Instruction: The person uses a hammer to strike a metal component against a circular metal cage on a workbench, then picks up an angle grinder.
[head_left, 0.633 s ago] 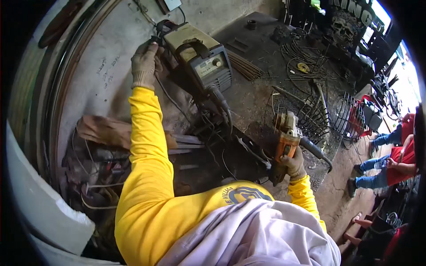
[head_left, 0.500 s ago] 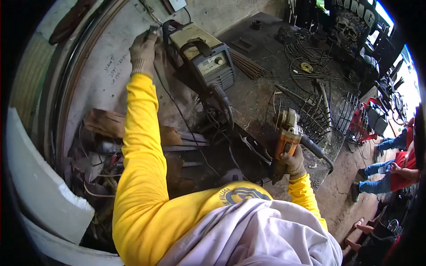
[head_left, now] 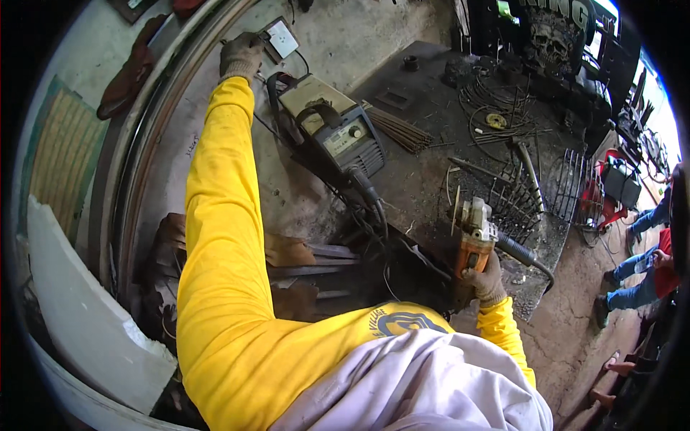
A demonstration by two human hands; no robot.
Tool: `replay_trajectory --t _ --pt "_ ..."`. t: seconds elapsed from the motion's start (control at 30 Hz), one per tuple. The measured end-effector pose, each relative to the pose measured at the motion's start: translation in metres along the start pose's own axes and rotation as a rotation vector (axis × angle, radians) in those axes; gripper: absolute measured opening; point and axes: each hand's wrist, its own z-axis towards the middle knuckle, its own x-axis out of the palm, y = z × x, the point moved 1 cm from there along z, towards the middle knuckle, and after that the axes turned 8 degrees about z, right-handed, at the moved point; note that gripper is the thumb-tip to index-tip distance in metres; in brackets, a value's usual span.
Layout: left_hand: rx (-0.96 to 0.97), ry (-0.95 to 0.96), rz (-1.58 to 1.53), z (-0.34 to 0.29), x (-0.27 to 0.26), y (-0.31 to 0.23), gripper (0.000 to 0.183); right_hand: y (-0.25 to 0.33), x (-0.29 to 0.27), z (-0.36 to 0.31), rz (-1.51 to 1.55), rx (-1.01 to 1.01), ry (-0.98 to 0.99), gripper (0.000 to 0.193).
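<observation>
My left hand (head_left: 242, 56), in a grey-brown work glove, reaches far up to the wall beside a white-faced switch box (head_left: 282, 39). Its fingers are curled; whatever they grip is hidden. My right hand (head_left: 487, 281), also gloved, grips an orange angle grinder (head_left: 474, 251) by its body near the bench's front edge. The grinder's thin disc (head_left: 456, 210) faces left, edge-on, and its black side handle (head_left: 516, 251) points right. Below the switch box stands a welding machine (head_left: 335, 122) with a strap and cables, nearest to my left forearm.
A dark bench (head_left: 424, 165) carries a bundle of thin rods (head_left: 399, 128), wire coils, a hammer (head_left: 530, 172) and a metal grille (head_left: 568, 183). Metal bars (head_left: 316, 262) lie beneath my left arm. A white panel (head_left: 93, 316) leans at left. People in jeans (head_left: 632, 287) are at right.
My left hand has moved up the wall to the side of the switch box. The grinder, in my right hand, has shifted slightly right and down in the picture as the view moved.
</observation>
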Motion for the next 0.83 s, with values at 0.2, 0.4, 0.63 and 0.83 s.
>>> replay_trajectory --t 0.2,0.4,0.63,0.83 --pt "0.158 0.112 0.302 0.050 0.045 0.019 0.041 -0.011 -0.003 -0.015 -0.133 0.087 -0.182 0.087" --pt "0.230 0.210 0.498 0.088 0.110 0.028 0.046 -0.051 0.012 -0.070 -0.183 -0.157 -0.450 0.084" --pt "0.192 0.288 0.567 0.105 0.147 0.032 0.037 -0.066 0.002 -0.115 -0.104 -0.259 -0.337 0.064" --pt "0.213 0.337 0.670 0.109 0.154 0.018 0.033 -0.052 0.026 -0.119 -0.063 -0.315 -0.467 0.094"
